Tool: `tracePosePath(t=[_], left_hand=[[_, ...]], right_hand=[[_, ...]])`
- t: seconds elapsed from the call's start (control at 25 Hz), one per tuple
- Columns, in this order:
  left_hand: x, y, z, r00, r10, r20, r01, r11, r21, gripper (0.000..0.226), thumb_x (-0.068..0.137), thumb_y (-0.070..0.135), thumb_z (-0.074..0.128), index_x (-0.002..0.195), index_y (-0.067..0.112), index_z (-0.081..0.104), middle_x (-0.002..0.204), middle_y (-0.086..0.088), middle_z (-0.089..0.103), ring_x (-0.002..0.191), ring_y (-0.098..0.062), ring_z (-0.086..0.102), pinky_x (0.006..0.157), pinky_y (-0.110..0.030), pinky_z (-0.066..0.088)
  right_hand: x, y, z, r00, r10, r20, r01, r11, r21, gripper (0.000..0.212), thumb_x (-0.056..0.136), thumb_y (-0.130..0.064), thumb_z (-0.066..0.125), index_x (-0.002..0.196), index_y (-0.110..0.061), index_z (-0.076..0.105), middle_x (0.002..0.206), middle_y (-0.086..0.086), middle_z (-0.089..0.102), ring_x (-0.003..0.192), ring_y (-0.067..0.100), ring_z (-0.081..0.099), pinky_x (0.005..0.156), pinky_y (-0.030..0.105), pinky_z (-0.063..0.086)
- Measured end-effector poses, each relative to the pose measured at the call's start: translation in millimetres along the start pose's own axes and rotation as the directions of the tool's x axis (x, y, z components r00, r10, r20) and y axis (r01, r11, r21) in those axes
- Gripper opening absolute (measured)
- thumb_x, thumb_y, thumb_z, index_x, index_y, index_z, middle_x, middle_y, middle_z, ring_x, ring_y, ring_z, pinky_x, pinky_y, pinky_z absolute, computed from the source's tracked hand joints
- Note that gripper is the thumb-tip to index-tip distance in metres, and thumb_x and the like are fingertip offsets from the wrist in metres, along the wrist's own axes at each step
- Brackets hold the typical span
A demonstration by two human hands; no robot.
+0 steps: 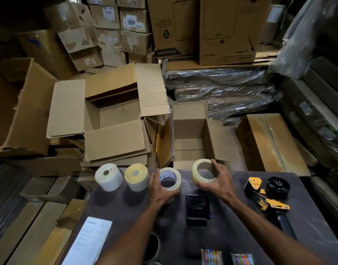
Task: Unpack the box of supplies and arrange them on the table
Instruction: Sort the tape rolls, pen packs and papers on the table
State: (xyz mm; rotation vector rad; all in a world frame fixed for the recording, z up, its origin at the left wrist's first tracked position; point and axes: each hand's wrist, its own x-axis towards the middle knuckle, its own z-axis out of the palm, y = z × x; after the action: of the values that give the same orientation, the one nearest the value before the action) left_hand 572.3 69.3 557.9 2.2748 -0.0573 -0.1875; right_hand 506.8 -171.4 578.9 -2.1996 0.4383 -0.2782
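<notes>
Along the far edge of the tabletop (231,245): a row of four rolls. White roll (108,176) at the far left corner, upright; yellowish roll (136,176) just beside it, upright. Clear tape roll (171,181) third in line, gripped by the left hand (160,190), fingers curled round its near side, resting on the tabletop. Second clear tape roll (203,173) fourth, tilted up on edge, grasped by the right hand (217,183), fingertips over its far rim, thumb under the near side. Between the wrists, nearer in: black tray (197,210). Toward the right edge: tape dispenser (267,196), yellow and black, lying flat, well apart from the right hand. Beyond the far edge, directly behind the right hand: small open box (195,134), flaps up. Near left: paper sheet (87,243).
</notes>
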Motion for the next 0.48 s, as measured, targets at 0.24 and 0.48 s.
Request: tracePosePath(t=[0.24, 0.48], left_hand=[[18, -21, 25, 0.999, 0.025, -0.027, -0.026, 0.999, -0.025, 0.119, 0.053, 0.054, 0.087, 0.152, 0.019, 0.032, 0.148, -0.006, 0.039, 0.139, -0.024, 0.037, 0.112, -0.035, 0.034], [22, -27, 31, 0.998, 0.038, -0.057, -0.037, 0.999, 0.018, 0.114, 0.057, 0.065, 0.08, 0.152, 0.026, 0.029, 0.148, 0.001, 0.038, 0.138, -0.019, 0.037, 0.11, -0.035, 0.038]], right_hand=[[9, 24, 22, 0.996, 0.002, 0.092, 0.0, 1.0, -0.024, 0.127, 0.043, -0.071, 0.086, 0.151, -0.025, 0.038, 0.138, -0.006, 0.047, 0.127, 0.014, 0.049, 0.109, 0.033, 0.044], [6, 43, 32, 0.991, 0.002, 0.132, -0.002, 1.0, 0.003, 0.121, 0.046, -0.062, 0.089, 0.151, -0.028, 0.039, 0.139, -0.009, 0.047, 0.127, 0.008, 0.048, 0.108, 0.024, 0.039]])
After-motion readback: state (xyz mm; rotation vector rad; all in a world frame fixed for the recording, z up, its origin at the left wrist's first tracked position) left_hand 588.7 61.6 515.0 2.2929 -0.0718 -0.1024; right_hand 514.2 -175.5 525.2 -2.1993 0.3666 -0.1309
